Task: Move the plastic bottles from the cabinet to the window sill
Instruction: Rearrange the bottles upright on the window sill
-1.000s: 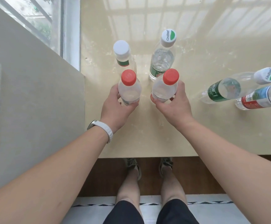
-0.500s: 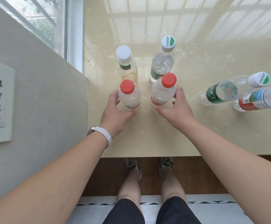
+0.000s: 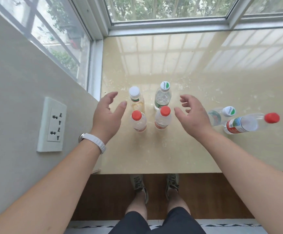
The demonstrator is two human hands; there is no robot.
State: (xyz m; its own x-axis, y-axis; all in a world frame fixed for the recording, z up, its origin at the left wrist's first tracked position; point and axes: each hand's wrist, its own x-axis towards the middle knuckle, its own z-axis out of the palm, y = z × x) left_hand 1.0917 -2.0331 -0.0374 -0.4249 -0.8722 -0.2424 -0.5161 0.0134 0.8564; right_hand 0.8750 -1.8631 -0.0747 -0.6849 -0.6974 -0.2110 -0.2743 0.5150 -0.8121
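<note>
Surroundings. Grey metal window frame (image 3: 169,26) along the far edge of the window sill (image 3: 171,152), with trees beyond the glass. A side window (image 3: 61,41) runs along the left. The beige wall (image 3: 16,92) at left carries a white wall socket (image 3: 52,124). Below the sill's near edge are a brown wooden floor (image 3: 107,196), the person's two shoes (image 3: 139,184) and a patterned rug edge (image 3: 221,225).

Window sill. Glossy beige stone, reflecting the window bars. It bears all six plastic bottles listed below.

1. White-capped bottle (image 3: 135,97), rear left, upright, with a pale yellowish tint in the lower body.
2. Green-and-white-capped bottle (image 3: 162,97), rear right, upright, clear with a green label. Its contents cannot be told.
3. Left red-capped bottle (image 3: 138,121), front left, just before item 1, clear-bodied.
4. Right red-capped bottle (image 3: 163,118), front right, just before item 2, clear with a red band low down.
5. Second green-and-white-capped bottle (image 3: 223,114), well to the right, its left side partly hidden behind the right hand.
6. Long red-capped bottle (image 3: 245,123), just beside item 5, with a red and blue label. Whether items 5 and 6 stand or lean cannot be told.

Hands. The left hand (image 3: 107,115), with a white wristband (image 3: 93,142), hovers left of item 3. Its fingers are spread and loosely bent and it holds nothing. The right hand (image 3: 193,115) hovers right of item 4 in the same way, grasping nothing. Neither hand touches a bottle.
</note>
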